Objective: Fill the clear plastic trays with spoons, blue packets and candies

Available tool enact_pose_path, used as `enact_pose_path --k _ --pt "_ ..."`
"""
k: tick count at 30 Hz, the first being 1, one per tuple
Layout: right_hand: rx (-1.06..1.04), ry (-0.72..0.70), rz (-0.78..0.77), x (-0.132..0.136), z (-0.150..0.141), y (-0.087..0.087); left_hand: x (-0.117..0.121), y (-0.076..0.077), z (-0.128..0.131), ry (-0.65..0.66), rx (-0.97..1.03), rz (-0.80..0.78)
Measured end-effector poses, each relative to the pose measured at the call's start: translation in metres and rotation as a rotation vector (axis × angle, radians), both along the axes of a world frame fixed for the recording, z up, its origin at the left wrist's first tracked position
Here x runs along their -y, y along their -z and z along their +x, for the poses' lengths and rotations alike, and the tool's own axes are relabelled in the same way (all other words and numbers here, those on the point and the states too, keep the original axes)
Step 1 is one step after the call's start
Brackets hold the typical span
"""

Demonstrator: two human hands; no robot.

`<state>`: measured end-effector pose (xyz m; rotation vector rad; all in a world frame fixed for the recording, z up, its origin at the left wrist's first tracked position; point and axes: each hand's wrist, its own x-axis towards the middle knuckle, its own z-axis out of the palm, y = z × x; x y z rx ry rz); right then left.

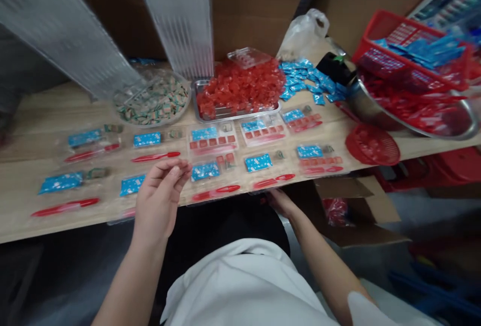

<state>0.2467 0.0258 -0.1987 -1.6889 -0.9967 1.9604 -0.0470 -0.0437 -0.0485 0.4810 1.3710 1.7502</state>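
Observation:
My left hand [160,190] hovers over the front row of clear plastic trays, thumb and fingertips pinched together. Whatever the pinch holds, if anything, is too small to make out. Just right of its fingertips is a tray with a blue packet [205,171], two red cubes [225,159] and a red plastic knife-like piece [216,193]. Partly behind that hand lies another blue packet [132,185]. My right hand [278,200] is low at the table's front edge, beneath a tray with a blue packet [258,162]; its fingers are mostly hidden.
Behind the trays stand a round container of small wrapped pieces [154,103] and a metal tray heaped with red pieces [240,88]. Loose blue packets [304,77], a small red basket [372,144] and a large metal bowl [409,128] are rightward. An open cardboard box [361,230] sits below.

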Motion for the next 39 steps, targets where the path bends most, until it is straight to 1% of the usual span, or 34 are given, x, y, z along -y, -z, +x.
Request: enact_pose_path --k 1,3,5,6,8,9,10,12,13,14,16,17,18,19,20,21,22,23,25,26,28,30,32,36,37,39 --pt "0.009 -0.007 0.043 0.0 -0.002 0.0 0.001 -0.003 0.003 0.004 -0.038 -0.004" --pt "0.019 -0.024 0.125 0.001 0.001 -0.007 0.003 -0.007 0.009 0.004 -0.129 -0.012" --pt "0.052 -0.15 0.262 0.004 0.008 -0.012 0.006 -0.009 0.015 0.012 -0.199 -0.025" --pt "0.084 -0.234 0.341 0.006 0.011 -0.012 0.006 -0.008 0.018 0.022 -0.22 -0.037" --pt "0.157 -0.375 0.468 0.009 0.014 -0.006 0.007 -0.006 0.024 0.058 -0.256 -0.067" --pt "0.185 -0.407 0.499 0.01 0.014 -0.003 0.008 -0.005 0.026 0.084 -0.282 -0.088" --pt "0.198 -0.408 0.502 0.011 0.014 0.0 0.008 -0.005 0.027 0.112 -0.316 -0.105" --pt "0.197 -0.409 0.483 0.012 0.014 -0.002 0.011 -0.004 0.027 0.167 -0.41 -0.127" --pt "0.176 -0.417 0.453 0.013 0.014 -0.009 0.013 -0.004 0.027 0.192 -0.459 -0.137" --pt "0.135 -0.43 0.408 0.015 0.014 -0.021 0.014 -0.003 0.027 0.218 -0.499 -0.148" --pt "0.016 -0.463 0.319 0.018 0.011 -0.055 0.016 -0.002 0.031 0.296 -0.524 -0.176" --pt "-0.039 -0.475 0.316 0.02 0.007 -0.074 0.016 -0.001 0.035 0.355 -0.497 -0.186" --pt "-0.072 -0.472 0.369 0.021 0.0 -0.094 0.015 0.0 0.04 0.423 -0.439 -0.19" --pt "-0.09 -0.452 0.46 0.022 -0.009 -0.112 0.013 0.001 0.046 0.49 -0.356 -0.185" --pt "-0.097 -0.422 0.569 0.022 -0.02 -0.127 0.01 0.001 0.053 0.547 -0.258 -0.174" --pt "-0.097 -0.403 0.689 0.021 -0.033 -0.138 0.008 0.002 0.059 0.579 -0.159 -0.158" --pt "-0.087 -0.389 0.803 0.02 -0.045 -0.146 0.005 0.002 0.063 0.578 -0.069 -0.143" --pt "-0.068 -0.384 0.908 0.018 -0.058 -0.151 0.003 0.002 0.066 0.547 0.003 -0.129" --pt "-0.025 -0.395 1.054 0.015 -0.078 -0.154 0.0 0.0 0.067 0.442 0.086 -0.104" --pt "-0.011 -0.394 1.083 0.014 -0.086 -0.155 -0.001 -0.001 0.066 0.392 0.106 -0.096" --pt "-0.005 -0.376 1.067 0.012 -0.096 -0.155 -0.001 -0.002 0.061 0.319 0.116 -0.085" --pt "0.01 -0.343 1.025 0.011 -0.102 -0.156 0.0 -0.001 0.056 0.27 0.085 -0.083" --pt "0.073 -0.34 1.049 0.01 -0.105 -0.157 0.001 0.0 0.055 0.234 0.027 -0.079" --pt "0.24 -0.433 1.257 0.013 -0.112 -0.153 0.0 0.005 0.06 0.16 -0.108 -0.082" --pt "0.264 -0.445 1.314 0.015 -0.114 -0.151 -0.001 0.006 0.062 0.141 -0.102 -0.088" --pt "0.27 -0.448 1.413 0.018 -0.117 -0.149 -0.002 0.006 0.063 0.107 -0.004 -0.096"
